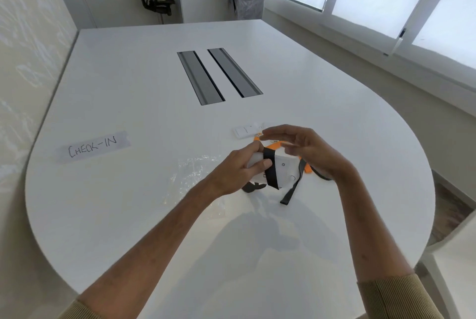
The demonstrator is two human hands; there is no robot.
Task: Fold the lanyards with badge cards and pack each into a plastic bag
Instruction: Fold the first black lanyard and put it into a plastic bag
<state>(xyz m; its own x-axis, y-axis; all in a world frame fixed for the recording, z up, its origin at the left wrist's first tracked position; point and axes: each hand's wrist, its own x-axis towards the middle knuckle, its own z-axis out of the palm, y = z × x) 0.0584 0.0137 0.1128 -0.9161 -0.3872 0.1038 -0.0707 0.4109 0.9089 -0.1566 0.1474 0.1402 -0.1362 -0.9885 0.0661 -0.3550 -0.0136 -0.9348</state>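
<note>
Left hand [238, 168] clamps badge card [285, 168], black strap [270, 172] wrapped.
Second white card [246, 131]; one crinkly bag [192, 172]; right hand [311, 151] spread.

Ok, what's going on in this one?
A person is winding a black lanyard around a white badge card. The left hand grips the card, and one strap end hangs loose. The right hand hovers just above, fingers spread and blurred. A clear plastic bag lies on the table beside the left hand, not yet filled. Another card with an orange lanyard lies further back.
</note>
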